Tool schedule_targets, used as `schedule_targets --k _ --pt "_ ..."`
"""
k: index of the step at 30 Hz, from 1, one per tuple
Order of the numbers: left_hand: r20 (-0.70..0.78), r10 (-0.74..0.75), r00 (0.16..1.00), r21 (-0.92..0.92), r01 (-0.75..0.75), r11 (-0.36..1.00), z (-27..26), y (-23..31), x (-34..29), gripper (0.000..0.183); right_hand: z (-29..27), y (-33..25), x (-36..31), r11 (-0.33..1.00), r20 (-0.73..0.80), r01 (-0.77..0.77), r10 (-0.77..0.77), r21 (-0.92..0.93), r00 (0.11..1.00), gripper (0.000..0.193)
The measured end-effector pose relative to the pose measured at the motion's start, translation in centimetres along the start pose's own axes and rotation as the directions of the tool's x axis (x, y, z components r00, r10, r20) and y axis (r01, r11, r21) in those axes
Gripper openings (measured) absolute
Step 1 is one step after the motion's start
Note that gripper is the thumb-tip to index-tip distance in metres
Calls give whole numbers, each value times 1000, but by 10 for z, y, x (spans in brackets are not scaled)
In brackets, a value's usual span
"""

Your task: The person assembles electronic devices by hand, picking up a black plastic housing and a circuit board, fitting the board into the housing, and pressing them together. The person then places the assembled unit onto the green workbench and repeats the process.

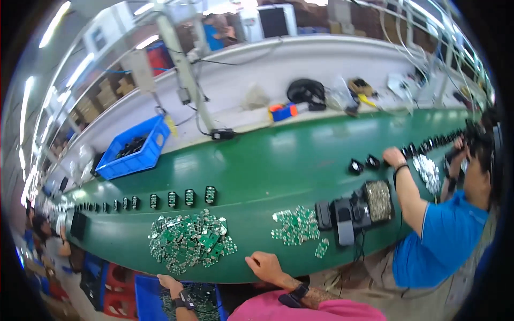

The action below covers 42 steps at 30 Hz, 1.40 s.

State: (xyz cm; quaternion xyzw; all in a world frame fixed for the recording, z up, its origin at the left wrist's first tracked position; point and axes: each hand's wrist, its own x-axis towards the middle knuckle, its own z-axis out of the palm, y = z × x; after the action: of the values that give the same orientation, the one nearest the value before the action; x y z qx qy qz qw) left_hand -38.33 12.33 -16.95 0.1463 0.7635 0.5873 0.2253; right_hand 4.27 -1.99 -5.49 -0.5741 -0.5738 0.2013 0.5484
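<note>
My right hand (265, 266) rests at the near edge of the green work surface with its fingers curled in and nothing visible in them. To its left, a heap of small green circuit boards (190, 241) is piled on the surface. A smaller group of boards (295, 226) lies beyond it to the right, with one board (322, 248) a little apart. My left hand (171, 284) is below the heap, by the table edge and above a blue bin (144, 299) holding many boards. Its fingers are too indistinct to read.
Black housings with boards (211, 196) stand in a row toward the left. A blue crate (134, 170) sits at the far left. Right of the boards are dark devices (350, 214) and a tray of small parts (379, 200). A co-worker in blue (450, 230) reaches toward black housings (373, 161).
</note>
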Motion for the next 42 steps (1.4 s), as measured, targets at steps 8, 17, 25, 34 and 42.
schedule_targets --k 8,17,25,34,42 --pt "-179 62 982 156 -34 987 -2 1 -16 65 0 -5 -6 998 174 -45 51 -39 983 25" --pt "-308 -150 939 -202 90 975 36 2 -41 76 -1 3 0 985 97 -28 45 -172 994 25" --pt "-174 -72 982 -175 41 984 38 -11 -46 55 7 -1 -7 895 98 -41 95 -444 991 20" --pt "46 -63 997 -448 77 891 27 -2 -63 47 15 -18 -2 841 65 14 25 -540 998 28" --pt "98 119 988 -229 -94 969 21 -19 -72 37 21 -17 -5 787 143 96 -10 -610 990 29"
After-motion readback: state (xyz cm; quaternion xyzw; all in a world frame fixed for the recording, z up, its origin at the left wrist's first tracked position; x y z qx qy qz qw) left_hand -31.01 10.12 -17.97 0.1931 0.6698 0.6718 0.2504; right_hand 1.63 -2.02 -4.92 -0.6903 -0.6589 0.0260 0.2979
